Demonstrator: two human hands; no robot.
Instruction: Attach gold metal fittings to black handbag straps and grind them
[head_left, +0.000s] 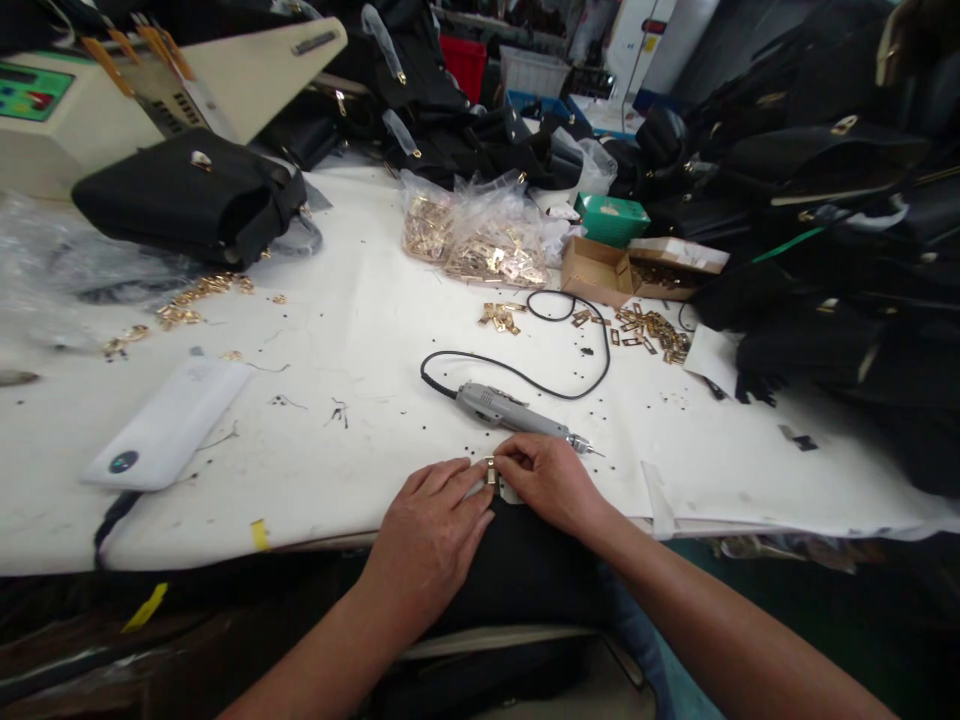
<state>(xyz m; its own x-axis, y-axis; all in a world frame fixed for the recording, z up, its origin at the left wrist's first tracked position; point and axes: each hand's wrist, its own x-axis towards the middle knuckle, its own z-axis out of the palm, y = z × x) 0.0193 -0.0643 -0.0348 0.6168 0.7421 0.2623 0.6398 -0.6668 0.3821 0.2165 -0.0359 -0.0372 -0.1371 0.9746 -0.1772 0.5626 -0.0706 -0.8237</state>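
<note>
A black bag (544, 565) lies at the table's front edge, right in front of me. A small gold metal clasp plate (491, 472) stands out at its edge, between my two hands. My left hand (435, 520) is closed over the bag's edge just left of the plate, its fingertips close to the metal. From the right, my right hand (551, 482) pinches at the top of the plate with thumb and forefinger; what lies under the fingertips is hidden. Just beyond my hands rests a grey electric screwdriver (510, 410), its bit pointing right.
A black cable (577, 393) loops behind the screwdriver. Loose gold fittings (649, 330), bags of metal parts (495, 245) and a cardboard box (596, 270) sit farther back. A white power bank (169, 425) lies left. Black bags (817, 230) are piled right.
</note>
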